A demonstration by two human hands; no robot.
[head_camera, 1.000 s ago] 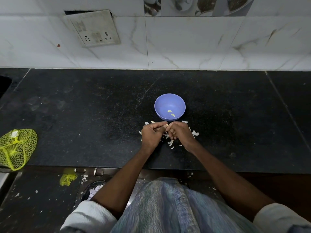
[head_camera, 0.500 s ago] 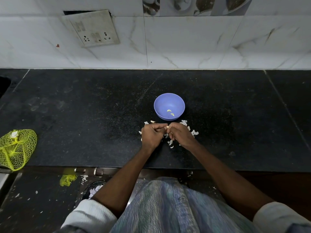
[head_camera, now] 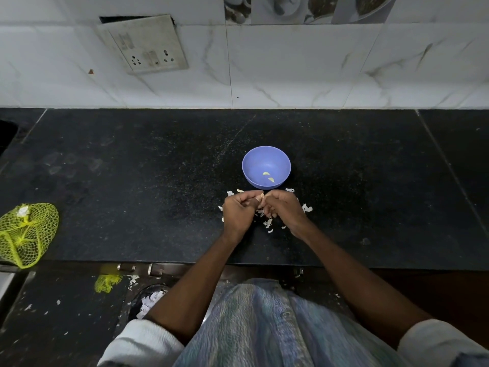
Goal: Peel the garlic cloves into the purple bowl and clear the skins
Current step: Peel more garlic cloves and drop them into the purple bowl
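The purple bowl (head_camera: 266,157) stands on the black counter (head_camera: 132,168) with two peeled cloves (head_camera: 267,176) inside. Just in front of it my left hand (head_camera: 239,210) and my right hand (head_camera: 283,209) meet, fingers curled. Between their fingertips they pinch a garlic clove (head_camera: 261,196), mostly hidden. White garlic skins (head_camera: 268,224) lie scattered on the counter under and around both hands.
A yellow net bag (head_camera: 25,234) lies at the counter's left front edge. A tiled wall with a socket plate (head_camera: 144,43) rises behind. Below the counter edge, a yellow scrap (head_camera: 107,282) and more skins litter the floor.
Both hands stay together in front of the bowl, with only slight shifts of the fingers on the clove. Bowl and skins have not moved.
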